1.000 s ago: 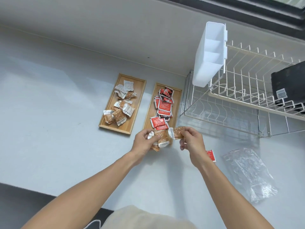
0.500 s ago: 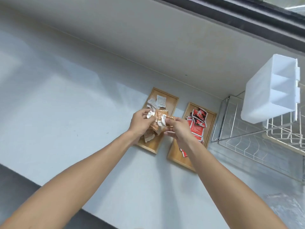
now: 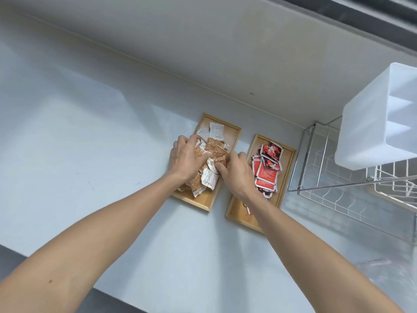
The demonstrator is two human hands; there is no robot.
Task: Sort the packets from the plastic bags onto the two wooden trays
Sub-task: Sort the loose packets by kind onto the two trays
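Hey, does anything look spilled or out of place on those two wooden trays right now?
Nothing stands out. The brown packets sit on the left tray under both hands, and the red packets on the right tray. None has spilled onto the counter.

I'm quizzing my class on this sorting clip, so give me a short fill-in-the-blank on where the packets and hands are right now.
1. Both hands, left hand and right hand, are over the ____ tray.
2. The red packets lie on the ____ tray.
3. The brown packets lie on a tray made of ____.
4. The wire rack stands to the ____ of both trays.

Missing words: left; right; wood; right
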